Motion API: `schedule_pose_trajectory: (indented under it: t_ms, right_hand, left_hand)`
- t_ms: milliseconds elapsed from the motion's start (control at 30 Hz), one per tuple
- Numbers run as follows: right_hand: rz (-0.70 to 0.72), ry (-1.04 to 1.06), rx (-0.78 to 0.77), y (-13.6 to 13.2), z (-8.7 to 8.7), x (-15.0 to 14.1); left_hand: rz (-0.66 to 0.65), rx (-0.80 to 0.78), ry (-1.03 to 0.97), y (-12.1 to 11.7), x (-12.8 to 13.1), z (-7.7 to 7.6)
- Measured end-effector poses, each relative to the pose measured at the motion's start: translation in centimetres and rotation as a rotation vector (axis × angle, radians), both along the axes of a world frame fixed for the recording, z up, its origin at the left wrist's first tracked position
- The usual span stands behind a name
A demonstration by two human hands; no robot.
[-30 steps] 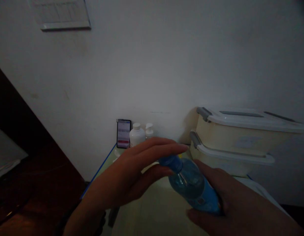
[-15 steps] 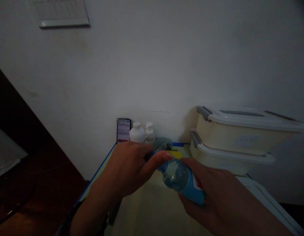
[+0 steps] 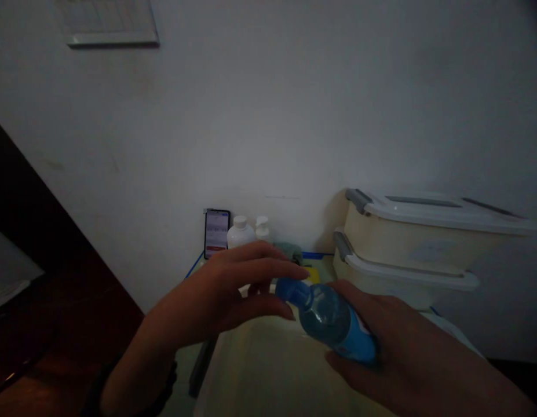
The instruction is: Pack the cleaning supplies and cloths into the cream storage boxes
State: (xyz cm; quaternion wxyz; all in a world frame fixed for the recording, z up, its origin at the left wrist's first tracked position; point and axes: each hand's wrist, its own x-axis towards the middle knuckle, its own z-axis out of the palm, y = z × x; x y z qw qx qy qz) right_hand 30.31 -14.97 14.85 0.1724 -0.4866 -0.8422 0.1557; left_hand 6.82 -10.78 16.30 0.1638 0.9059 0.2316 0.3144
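A clear plastic bottle (image 3: pixel 327 318) with a blue label leans up and to the left, its blue cap (image 3: pixel 292 292) foremost. My right hand (image 3: pixel 381 336) is wrapped round the labelled body and hides its lower end. Around the cap, my left hand (image 3: pixel 233 289) has its fingers above and its thumb below, spread apart. Whether a fingertip brushes the cap I cannot tell. Beneath both hands is a pale bin or tray (image 3: pixel 259 376).
Against the wall stand a phone (image 3: pixel 216 234), a white bottle (image 3: pixel 241 234), a pump bottle (image 3: pixel 262 227) and a grey-green cloth (image 3: pixel 289 251). Something yellow (image 3: pixel 312 275) lies near the cloth. Two lidded storage boxes (image 3: pixel 424 240) are stacked at right. A dark bar-shaped thing (image 3: pixel 203 362) lies left of the bin.
My left hand has loosened from the bottle's top, its fingers now spread and the blue cap in sight. The bottle and my right hand have shifted slightly right and down.
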Motion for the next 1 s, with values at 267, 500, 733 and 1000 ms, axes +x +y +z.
schedule_pose_trajectory:
  t_ms: [267,500,733,1000]
  right_hand:
    - [-0.001,-0.083,0.047,-0.2,0.0,-0.3]
    - [-0.018,-0.114,0.225,-0.2,-0.6,-0.8]
    - [-0.039,-0.115,0.324,-0.4,-0.9,-0.9]
    - [-0.023,0.032,-0.024,-0.5,0.5,-1.1]
  left_hand:
    - [0.273,0.112,0.138,-0.7,1.8,-0.1]
    - [0.521,0.230,0.086,-0.8,2.8,-0.6]
    - [0.515,0.033,0.129,-1.2,2.4,-0.1]
    - [0.260,0.063,-0.106,0.0,2.0,-1.1]
